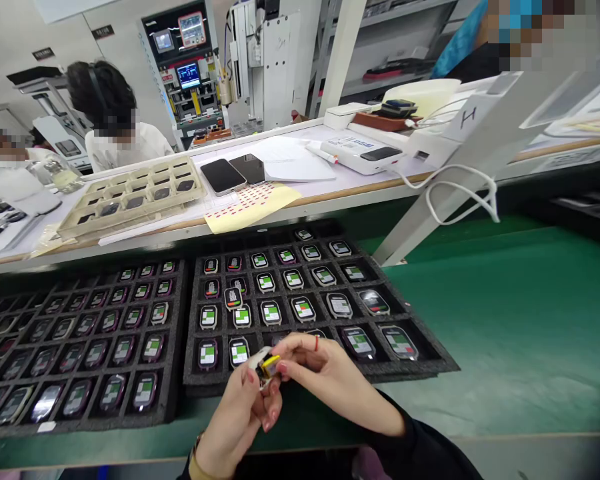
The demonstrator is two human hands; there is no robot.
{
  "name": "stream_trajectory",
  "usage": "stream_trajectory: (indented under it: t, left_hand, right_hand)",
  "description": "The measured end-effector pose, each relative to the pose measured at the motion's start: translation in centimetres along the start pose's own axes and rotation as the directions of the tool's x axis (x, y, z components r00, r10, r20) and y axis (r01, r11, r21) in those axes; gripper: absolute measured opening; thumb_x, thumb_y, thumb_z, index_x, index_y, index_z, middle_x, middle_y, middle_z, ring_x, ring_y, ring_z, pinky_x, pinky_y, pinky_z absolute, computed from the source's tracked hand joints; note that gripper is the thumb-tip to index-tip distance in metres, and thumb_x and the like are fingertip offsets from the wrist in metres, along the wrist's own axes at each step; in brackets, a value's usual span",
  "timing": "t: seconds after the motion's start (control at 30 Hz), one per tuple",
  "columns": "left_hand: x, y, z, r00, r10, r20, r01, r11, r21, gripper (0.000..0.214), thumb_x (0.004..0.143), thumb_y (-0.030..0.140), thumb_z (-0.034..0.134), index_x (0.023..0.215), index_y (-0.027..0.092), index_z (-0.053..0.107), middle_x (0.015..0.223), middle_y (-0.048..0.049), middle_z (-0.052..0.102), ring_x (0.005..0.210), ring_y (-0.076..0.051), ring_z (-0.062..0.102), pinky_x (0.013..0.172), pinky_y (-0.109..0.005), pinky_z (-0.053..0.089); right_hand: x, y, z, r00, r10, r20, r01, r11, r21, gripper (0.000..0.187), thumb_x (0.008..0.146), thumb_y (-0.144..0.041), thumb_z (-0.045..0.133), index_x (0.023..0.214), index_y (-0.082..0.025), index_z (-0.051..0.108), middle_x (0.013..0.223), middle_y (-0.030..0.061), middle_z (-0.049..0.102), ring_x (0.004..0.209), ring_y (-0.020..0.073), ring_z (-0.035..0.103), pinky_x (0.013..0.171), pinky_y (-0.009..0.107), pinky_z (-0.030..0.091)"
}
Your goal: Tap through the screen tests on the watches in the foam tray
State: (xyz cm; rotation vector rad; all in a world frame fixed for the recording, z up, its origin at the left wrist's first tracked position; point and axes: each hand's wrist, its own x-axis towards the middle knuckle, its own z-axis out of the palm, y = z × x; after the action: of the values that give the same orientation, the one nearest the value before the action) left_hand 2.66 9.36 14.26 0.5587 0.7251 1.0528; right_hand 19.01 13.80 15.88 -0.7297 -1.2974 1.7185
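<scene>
My left hand (240,407) grips a small pale watch case (261,360) near the front edge of the dark foam tray. A bright yellow piece (271,365) and some dark parts show at the case. My right hand (317,370) is closed at the same spot, thumb and fingertips against the yellow piece. Whether the right fingers also hold the case is hidden. Just beyond the hands lies the compartmented foam tray (380,365) of smartwatches with lit screens. One watch (233,299) rests raised across compartments there.
A second foam tray (173,373) of watches lies to the left on the green bench mat (505,320). Above runs a shelf with phones (223,176), a pale plastic tray (130,227), papers and a white device (363,155). A slanted post (415,213) and looped cable (495,200) stand right. People sit beyond.
</scene>
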Motion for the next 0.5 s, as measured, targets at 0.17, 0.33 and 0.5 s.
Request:
stream_trajectory:
  t: [0.17,0.33,0.5]
  left_hand:
    - [0.08,0.09,0.27,0.998,-0.055,-0.016,0.054,0.994,-0.098,0.055,0.071,0.064,0.075,0.098,0.016,0.070,0.075,-0.0020,0.058,0.049,-0.003,0.050,0.038,-0.010,0.027]
    - [-0.11,0.36,0.32,0.999,-0.035,-0.036,0.031,0.995,-0.090,0.052,0.071,0.060,0.077,0.098,0.016,0.071,0.081,-0.0042,0.061,0.055,-0.004,0.055,0.042,-0.010,0.031]
    - [-0.22,-0.20,-0.21,0.998,0.039,-0.050,-0.043,0.994,-0.096,0.060,0.067,0.053,0.083,0.114,0.020,0.066,0.085,-0.0052,0.064,0.062,-0.007,0.059,0.049,-0.013,0.037]
  right_hand:
    - [0.26,0.85,0.56,0.976,-0.167,-0.143,0.168,0.986,-0.005,0.016,0.084,-0.037,0.084,0.088,-0.022,0.080,0.085,0.0027,0.065,0.069,0.0145,0.067,0.063,0.020,0.058]
    - [0.41,0.85,0.59,0.992,-0.064,-0.108,0.081,0.984,0.156,0.016,0.084,-0.033,0.085,0.083,-0.020,0.076,0.081,0.0026,0.072,0.063,0.0135,0.069,0.063,0.018,0.058]
    - [0.19,0.74,0.72,0.993,0.010,-0.121,0.007,0.990,0.139,0.023,0.081,-0.037,0.088,0.085,-0.017,0.076,0.076,0.0043,0.072,0.065,0.0118,0.067,0.062,0.015,0.056]
